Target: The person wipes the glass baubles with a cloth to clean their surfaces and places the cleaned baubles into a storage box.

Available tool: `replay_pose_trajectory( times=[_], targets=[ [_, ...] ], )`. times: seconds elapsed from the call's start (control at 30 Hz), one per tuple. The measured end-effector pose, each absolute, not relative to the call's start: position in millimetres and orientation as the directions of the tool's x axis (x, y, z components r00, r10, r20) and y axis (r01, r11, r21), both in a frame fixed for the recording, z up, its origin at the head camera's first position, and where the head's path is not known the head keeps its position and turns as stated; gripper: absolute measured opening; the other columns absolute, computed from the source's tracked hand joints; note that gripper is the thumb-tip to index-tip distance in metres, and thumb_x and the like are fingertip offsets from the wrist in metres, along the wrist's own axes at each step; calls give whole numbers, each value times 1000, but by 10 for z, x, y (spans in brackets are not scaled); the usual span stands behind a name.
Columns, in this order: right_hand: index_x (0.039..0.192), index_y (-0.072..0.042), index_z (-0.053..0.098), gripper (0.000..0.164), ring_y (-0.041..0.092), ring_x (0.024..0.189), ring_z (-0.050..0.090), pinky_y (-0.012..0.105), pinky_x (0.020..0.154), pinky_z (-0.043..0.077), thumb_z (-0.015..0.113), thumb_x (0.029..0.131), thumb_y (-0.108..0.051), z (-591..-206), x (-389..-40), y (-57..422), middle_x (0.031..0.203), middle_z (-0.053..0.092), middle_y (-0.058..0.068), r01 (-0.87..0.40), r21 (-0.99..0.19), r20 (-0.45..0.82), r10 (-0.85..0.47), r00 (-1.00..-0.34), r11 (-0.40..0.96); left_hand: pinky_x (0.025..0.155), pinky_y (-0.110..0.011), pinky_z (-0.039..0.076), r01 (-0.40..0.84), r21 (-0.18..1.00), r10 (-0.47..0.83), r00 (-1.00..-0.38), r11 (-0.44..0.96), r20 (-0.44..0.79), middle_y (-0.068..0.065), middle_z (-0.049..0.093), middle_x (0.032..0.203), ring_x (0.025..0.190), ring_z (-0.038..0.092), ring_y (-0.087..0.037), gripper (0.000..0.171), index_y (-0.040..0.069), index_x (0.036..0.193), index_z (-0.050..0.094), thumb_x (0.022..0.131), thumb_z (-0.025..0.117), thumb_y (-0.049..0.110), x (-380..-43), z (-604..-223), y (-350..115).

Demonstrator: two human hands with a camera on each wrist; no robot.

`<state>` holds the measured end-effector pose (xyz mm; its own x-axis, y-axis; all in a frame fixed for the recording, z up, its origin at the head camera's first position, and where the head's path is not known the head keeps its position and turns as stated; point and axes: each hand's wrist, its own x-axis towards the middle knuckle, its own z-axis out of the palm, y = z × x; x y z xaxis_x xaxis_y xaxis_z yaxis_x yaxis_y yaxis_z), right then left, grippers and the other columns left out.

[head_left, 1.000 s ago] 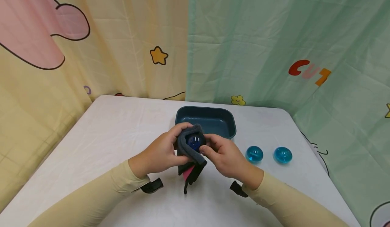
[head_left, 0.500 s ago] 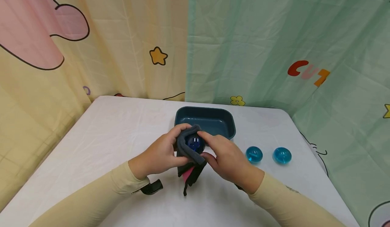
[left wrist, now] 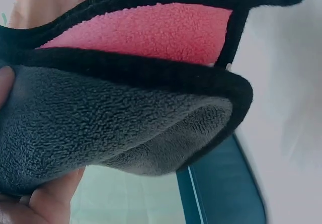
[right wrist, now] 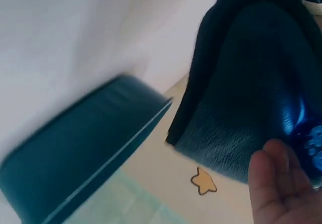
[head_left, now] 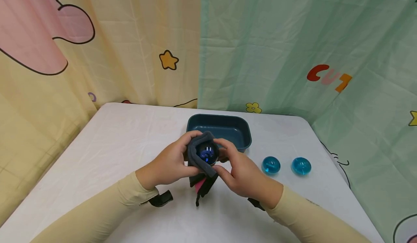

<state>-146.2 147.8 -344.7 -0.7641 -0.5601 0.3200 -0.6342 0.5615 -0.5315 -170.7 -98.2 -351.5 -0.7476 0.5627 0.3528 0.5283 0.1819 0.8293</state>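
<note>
A shiny dark blue ball point(head_left: 207, 153) sits in the fold of a grey fleecy towel point(head_left: 194, 156). My left hand point(head_left: 171, 162) grips the towel from the left, its thumb below and fingers over the upper edge. The right hand point(head_left: 242, 170) curls its fingers round the ball's right side, with the thumb at the towel's lower edge. In the left wrist view, the towel point(left wrist: 100, 113) shows black trim, a pink lining and a corner loop. The right wrist view has fingertips point(right wrist: 271, 168) against the ball point(right wrist: 313, 146), which is partly cut off.
Behind the hands stands a dark teal rectangular tub point(head_left: 242, 127). Two clear turquoise balls point(head_left: 271, 165) rest on the white tabletop point(head_left: 137, 134) to the right. Patterned curtains point(head_left: 254, 47) hang close behind the table and at its sides.
The right fingers have shifted over the ball: to its top edge half a second ago, now round its right side. The thumb has moved from the ball to the towel edge. The left hand keeps its grip.
</note>
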Motion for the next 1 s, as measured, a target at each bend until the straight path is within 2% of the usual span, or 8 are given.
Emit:
replay_pose_trajectory(
  times=[0.1,0.17,0.33,0.47,0.67,0.77,0.87,1.0],
  targets=[
    [151,-8,44,65,20,107,75,40,94,62,78,96,-14,-3454,-1483,1488,128,73,9,-682,-400,375,-570,-731,612,94,-30,61,515,842,572,-744,162,345,-7,62,144,118,67,-17,80,13,151,42,85,86,2,-1706,-3516,-976],
    [149,-6,47,63,18,102,75,35,87,63,79,95,-14,-3459,-1496,1493,121,76,7,-678,-407,380,-561,-735,612,96,-31,60,510,847,584,-736,147,342,-6,62,144,120,67,-17,80,14,151,41,85,86,2,-1700,-3511,-968],
    [145,2,49,45,16,86,71,26,76,60,63,107,-18,-3469,-1511,1498,99,77,5,-511,-715,234,-525,-818,478,96,-31,60,511,845,599,-730,158,330,-6,65,141,120,68,-17,79,16,150,42,86,85,2,-1683,-3492,-962],
    [139,3,54,38,16,94,74,29,90,62,52,112,-24,-3468,-1505,1485,105,77,9,-393,-828,167,-494,-853,399,96,-30,60,506,844,606,-732,179,311,-6,65,141,121,67,-17,80,16,151,41,85,86,2,-1683,-3490,-960],
    [154,-5,29,60,17,102,74,36,94,62,64,106,-12,-3473,-1447,1473,117,77,10,-559,-698,291,-535,-793,449,92,-31,62,504,852,576,-742,140,344,-8,62,143,114,68,-17,81,13,151,41,85,86,0,-1705,-3505,-972],
    [152,-8,32,66,21,101,75,38,90,63,72,99,-7,-3473,-1448,1476,119,76,12,-670,-521,377,-562,-736,528,91,-31,62,507,852,566,-743,129,356,-8,61,144,115,68,-17,80,12,151,41,85,85,0,-1704,-3502,-977],
    [150,-8,40,64,21,102,75,36,86,64,76,97,-11,-3474,-1465,1482,118,77,11,-686,-404,402,-556,-728,606,92,-30,61,511,849,572,-740,135,355,-7,61,144,117,67,-17,80,12,151,41,85,85,1,-1693,-3496,-972],
    [149,-1,41,53,19,92,74,29,80,62,66,104,-15,-3471,-1496,1488,106,78,9,-605,-584,306,-543,-782,541,95,-30,60,512,847,578,-738,143,348,-6,63,144,120,67,-18,80,15,151,42,85,85,1,-1684,-3488,-961]
  ],
)
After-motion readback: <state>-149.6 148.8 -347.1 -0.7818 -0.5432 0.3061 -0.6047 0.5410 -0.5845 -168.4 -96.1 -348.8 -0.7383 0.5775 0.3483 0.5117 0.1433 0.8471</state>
